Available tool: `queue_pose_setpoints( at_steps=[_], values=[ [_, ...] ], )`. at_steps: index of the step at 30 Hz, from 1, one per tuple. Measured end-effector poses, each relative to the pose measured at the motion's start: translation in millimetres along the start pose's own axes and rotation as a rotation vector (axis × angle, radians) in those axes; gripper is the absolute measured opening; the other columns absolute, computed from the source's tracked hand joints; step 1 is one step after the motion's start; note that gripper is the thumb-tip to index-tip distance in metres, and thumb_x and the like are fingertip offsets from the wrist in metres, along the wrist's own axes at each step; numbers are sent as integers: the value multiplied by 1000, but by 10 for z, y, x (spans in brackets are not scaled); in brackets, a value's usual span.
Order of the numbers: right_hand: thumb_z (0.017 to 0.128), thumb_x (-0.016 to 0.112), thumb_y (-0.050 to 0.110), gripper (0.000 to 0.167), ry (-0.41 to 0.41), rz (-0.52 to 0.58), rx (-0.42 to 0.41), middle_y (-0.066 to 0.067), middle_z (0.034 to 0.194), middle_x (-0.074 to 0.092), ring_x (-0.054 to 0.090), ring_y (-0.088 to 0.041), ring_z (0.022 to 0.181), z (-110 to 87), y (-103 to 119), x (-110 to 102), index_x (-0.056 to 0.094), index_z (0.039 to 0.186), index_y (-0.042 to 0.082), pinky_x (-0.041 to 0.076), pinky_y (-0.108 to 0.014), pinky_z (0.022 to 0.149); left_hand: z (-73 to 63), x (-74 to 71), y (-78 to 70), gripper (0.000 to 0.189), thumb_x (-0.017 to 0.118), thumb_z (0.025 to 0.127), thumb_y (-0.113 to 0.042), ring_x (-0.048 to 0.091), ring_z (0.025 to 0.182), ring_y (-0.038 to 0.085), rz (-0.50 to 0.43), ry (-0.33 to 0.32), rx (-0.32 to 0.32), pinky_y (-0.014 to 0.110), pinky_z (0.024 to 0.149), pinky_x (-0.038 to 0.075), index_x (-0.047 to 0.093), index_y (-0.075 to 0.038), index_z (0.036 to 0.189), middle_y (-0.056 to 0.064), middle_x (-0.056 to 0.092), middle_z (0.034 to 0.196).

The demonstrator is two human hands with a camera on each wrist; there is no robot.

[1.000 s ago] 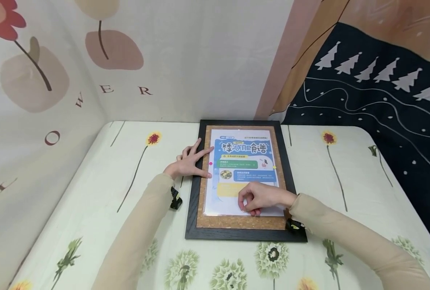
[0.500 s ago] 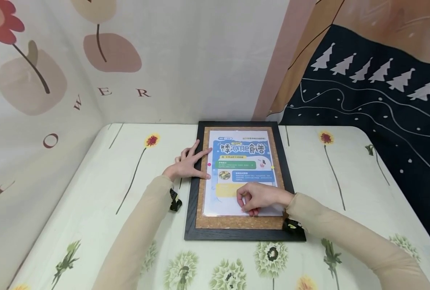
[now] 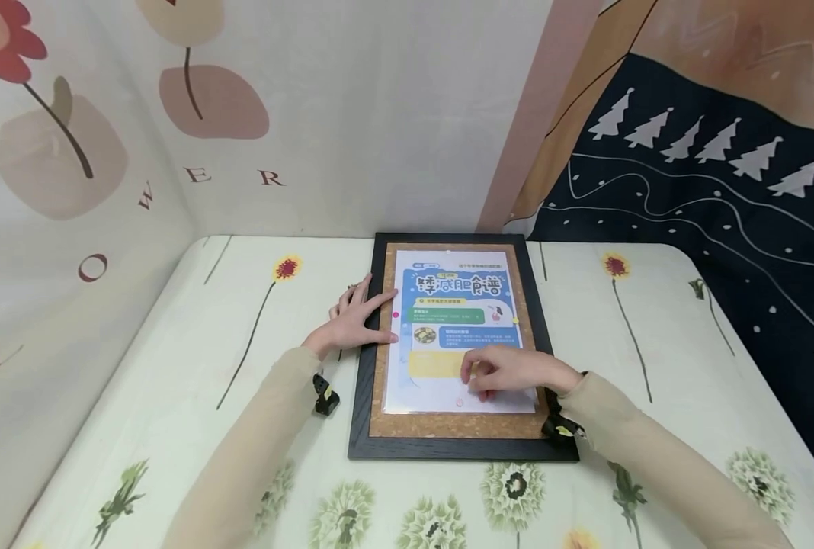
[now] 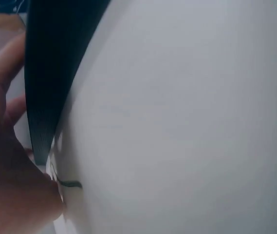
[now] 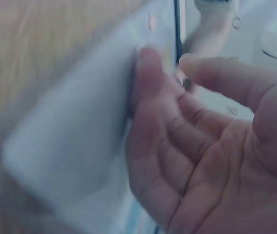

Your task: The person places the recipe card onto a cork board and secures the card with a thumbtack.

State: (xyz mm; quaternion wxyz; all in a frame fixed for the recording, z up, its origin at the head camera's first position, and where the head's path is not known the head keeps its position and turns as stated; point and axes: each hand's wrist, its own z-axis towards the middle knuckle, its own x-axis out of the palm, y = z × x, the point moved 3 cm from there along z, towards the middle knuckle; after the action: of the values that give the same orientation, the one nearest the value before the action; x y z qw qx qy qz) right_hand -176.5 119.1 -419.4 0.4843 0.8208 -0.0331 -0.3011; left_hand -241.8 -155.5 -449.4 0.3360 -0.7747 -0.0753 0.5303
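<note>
A printed poster (image 3: 434,389) with a blue and yellow design lies on a cork board (image 3: 407,424) with a black frame (image 3: 462,448). My left hand (image 3: 349,324) reaches across the frame's left side with fingers spread, thumb and one fingertip at the poster's left margin. My right hand (image 3: 513,368) is over the lower part of the poster, fingers loosely bent. In the right wrist view the right thumb (image 5: 221,78) stands apart from the fingers, with nothing held between them. A pale pink round pin (image 3: 459,402) shows at the poster's bottom edge, just left of the right hand.
A pink pin (image 3: 396,314) marks the poster's left edge and a yellow pin (image 3: 515,321) its right. The floral-printed tablecloth (image 3: 242,427) lies under the board. Patterned curtains (image 3: 379,137) hang behind the table, right at the frame's far edge.
The right hand has shifted slightly right and its pinched fingers have loosened, uncovering the pale pink pin at the poster's bottom. The left hand stays at the frame's left side.
</note>
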Motion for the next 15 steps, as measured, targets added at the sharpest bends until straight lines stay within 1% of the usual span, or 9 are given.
queue_pose_setpoints(
  at_steps=[3, 5, 7, 10, 12, 15],
  values=[
    [95, 53, 7, 12, -93, -88, 33, -2, 82, 65, 57, -18, 68, -113, -22, -138, 62, 102, 4, 43, -30, 62, -61, 2, -27, 81, 69, 87, -43, -9, 140, 46, 10, -18, 4, 66, 101, 7, 29, -19, 154, 14, -14, 159],
    [95, 54, 7, 14, -129, -118, 47, -3, 88, 66, 57, -16, 73, -183, -44, -220, 63, 105, 3, 43, -31, 64, -91, 0, -42, 79, 67, 89, -42, -9, 139, 47, 30, -26, 12, 67, 101, 7, 30, -17, 153, 15, -12, 159],
    [96, 54, 9, 16, -145, -119, 57, -5, 94, 68, 59, -16, 77, -246, -69, -284, 63, 108, 3, 45, -32, 67, -120, -7, -56, 77, 66, 90, -42, -9, 139, 47, 68, -35, 18, 67, 101, 8, 32, -16, 153, 16, -11, 160],
    [97, 55, 11, 21, -149, -110, 65, -8, 104, 68, 63, -19, 89, -335, -118, -352, 62, 114, 2, 48, -36, 76, -157, -18, -67, 74, 65, 90, -44, -8, 139, 47, 133, -54, 26, 67, 100, 10, 34, -15, 152, 17, -10, 159],
    [98, 55, 12, 24, -156, -107, 70, -12, 112, 65, 64, -23, 95, -396, -151, -389, 60, 118, 0, 49, -39, 80, -182, -32, -68, 73, 64, 90, -46, -9, 139, 47, 166, -69, 21, 66, 100, 11, 36, -16, 151, 18, -10, 159],
    [98, 55, 12, 29, -187, -123, 69, -17, 117, 62, 62, -28, 102, -484, -210, -448, 57, 124, -3, 49, -43, 84, -225, -59, -52, 72, 64, 90, -48, -8, 140, 46, 202, -97, 2, 67, 100, 10, 36, -18, 151, 18, -9, 159]
  ],
)
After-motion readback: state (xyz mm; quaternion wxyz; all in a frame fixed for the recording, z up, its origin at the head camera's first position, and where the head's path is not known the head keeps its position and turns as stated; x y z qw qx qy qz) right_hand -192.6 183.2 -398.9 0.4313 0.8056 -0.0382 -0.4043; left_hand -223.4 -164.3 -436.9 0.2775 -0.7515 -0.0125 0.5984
